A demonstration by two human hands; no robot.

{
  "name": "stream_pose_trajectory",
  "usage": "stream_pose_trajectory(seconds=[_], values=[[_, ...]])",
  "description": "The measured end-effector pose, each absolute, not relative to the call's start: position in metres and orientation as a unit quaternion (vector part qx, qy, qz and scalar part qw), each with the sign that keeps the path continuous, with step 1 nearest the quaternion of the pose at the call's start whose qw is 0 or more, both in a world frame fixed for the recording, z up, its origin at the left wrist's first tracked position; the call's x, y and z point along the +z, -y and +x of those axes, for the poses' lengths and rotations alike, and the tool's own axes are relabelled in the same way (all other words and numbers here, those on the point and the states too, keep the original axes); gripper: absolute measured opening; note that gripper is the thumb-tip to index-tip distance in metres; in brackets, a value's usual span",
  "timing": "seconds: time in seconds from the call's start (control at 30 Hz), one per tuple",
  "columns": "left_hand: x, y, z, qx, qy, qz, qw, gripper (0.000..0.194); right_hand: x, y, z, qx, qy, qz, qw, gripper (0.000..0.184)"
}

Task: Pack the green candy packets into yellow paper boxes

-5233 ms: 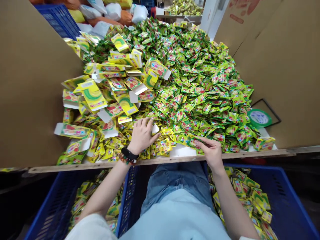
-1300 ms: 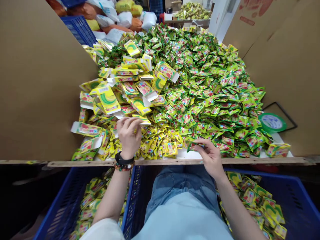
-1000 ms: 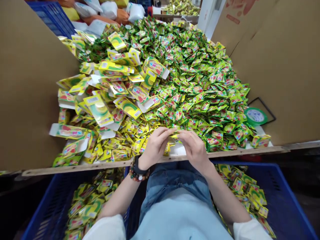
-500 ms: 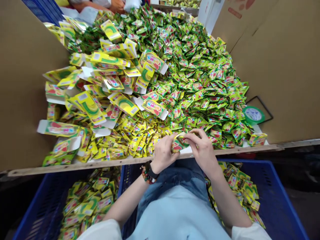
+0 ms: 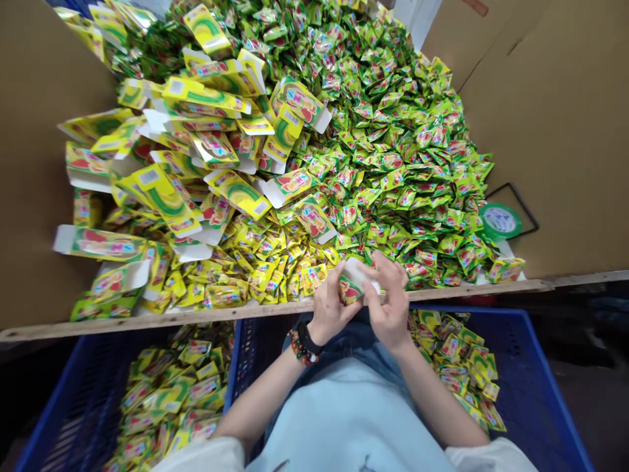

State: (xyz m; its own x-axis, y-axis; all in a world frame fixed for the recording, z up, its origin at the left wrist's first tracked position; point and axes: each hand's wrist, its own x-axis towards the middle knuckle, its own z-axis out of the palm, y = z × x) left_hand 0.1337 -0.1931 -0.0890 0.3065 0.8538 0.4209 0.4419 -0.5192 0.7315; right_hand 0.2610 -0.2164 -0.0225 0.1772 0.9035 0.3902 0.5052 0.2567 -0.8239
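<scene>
My left hand point(image 5: 330, 305) is closed around a small carton point(image 5: 348, 290) with a green and red printed face and white flaps, held just above the front edge of the table. At the carton's right end, my right hand point(image 5: 390, 301) has its thumb and fingers on a white flap, slightly blurred. Small yellow sachets point(image 5: 268, 272) lie beyond my left hand. Past my right hand rises a large heap of small green sachets point(image 5: 388, 170). Flattish yellow and green cartons point(image 5: 240, 193), several with white end flaps out, are piled to the left.
Brown cardboard walls point(image 5: 545, 131) flank the heap. A roll of green tape point(image 5: 500, 221) lies at the right by a black frame point(image 5: 533, 219). Wooden edging point(image 5: 187, 319) runs along the table front. Below, blue crates point(image 5: 550, 387) hold filled-looking cartons point(image 5: 171, 393) on both sides of me.
The carton in my hands has turned so its white flap end shows. My right hand's fingers have shifted onto that flap. The view has tipped down slightly, and a carton on the pile has shifted.
</scene>
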Motion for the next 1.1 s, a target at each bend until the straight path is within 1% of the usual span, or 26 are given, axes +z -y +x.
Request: stream_pose_trajectory(seconds=[0.03, 0.07, 0.1, 0.13, 0.17, 0.2, 0.3, 0.4, 0.47, 0.6, 0.7, 0.77, 0.87, 0.9, 1.03, 1.1], values=[[-0.090, 0.194, 0.134, 0.426, -0.417, 0.769, 0.231, 0.058, -0.026, 0.215, 0.262, 0.255, 0.554, -0.579, 0.541, 0.046], [-0.091, 0.194, 0.134, 0.436, -0.411, 0.771, 0.215, 0.055, -0.029, 0.214, 0.262, 0.330, 0.504, -0.571, 0.557, 0.050], [-0.093, 0.195, 0.135, 0.436, -0.402, 0.779, 0.206, 0.051, -0.031, 0.212, 0.263, 0.413, 0.466, -0.553, 0.553, 0.052], [-0.094, 0.196, 0.135, 0.430, -0.396, 0.786, 0.201, 0.049, -0.033, 0.211, 0.263, 0.485, 0.441, -0.529, 0.538, 0.049], [-0.095, 0.197, 0.135, 0.425, -0.397, 0.789, 0.200, 0.051, -0.035, 0.211, 0.263, 0.534, 0.429, -0.508, 0.523, 0.044], [-0.095, 0.197, 0.135, 0.420, -0.405, 0.787, 0.200, 0.056, -0.035, 0.211, 0.263, 0.555, 0.427, -0.495, 0.515, 0.038], [-0.094, 0.198, 0.136, 0.399, -0.432, 0.779, 0.218, 0.068, -0.033, 0.214, 0.262, 0.517, 0.468, -0.491, 0.522, 0.030], [-0.090, 0.197, 0.138, 0.385, -0.435, 0.776, 0.246, 0.065, -0.031, 0.215, 0.258, 0.477, 0.471, -0.515, 0.534, 0.028], [-0.088, 0.197, 0.139, 0.398, -0.429, 0.775, 0.240, 0.064, -0.029, 0.213, 0.255, 0.467, 0.445, -0.539, 0.542, 0.025], [-0.086, 0.196, 0.140, 0.411, -0.428, 0.772, 0.227, 0.064, -0.028, 0.208, 0.253, 0.475, 0.421, -0.558, 0.535, 0.026], [-0.087, 0.196, 0.139, 0.408, -0.435, 0.768, 0.232, 0.063, -0.029, 0.209, 0.256, 0.476, 0.436, -0.546, 0.533, 0.025], [-0.089, 0.196, 0.138, 0.407, -0.442, 0.765, 0.232, 0.060, -0.033, 0.211, 0.256, 0.464, 0.479, -0.530, 0.524, 0.030], [-0.093, 0.196, 0.140, 0.408, -0.452, 0.757, 0.236, 0.056, -0.040, 0.214, 0.250, 0.428, 0.531, -0.524, 0.510, 0.042], [-0.094, 0.196, 0.141, 0.409, -0.453, 0.755, 0.239, 0.055, -0.042, 0.215, 0.248, 0.416, 0.535, -0.530, 0.510, 0.043], [-0.087, 0.198, 0.139, 0.416, -0.423, 0.771, 0.231, 0.055, -0.038, 0.225, 0.253, 0.371, 0.543, -0.547, 0.518, 0.030], [-0.078, 0.197, 0.129, 0.417, -0.393, 0.790, 0.216, 0.066, -0.030, 0.241, 0.276, 0.318, 0.576, -0.580, 0.481, 0.027]])
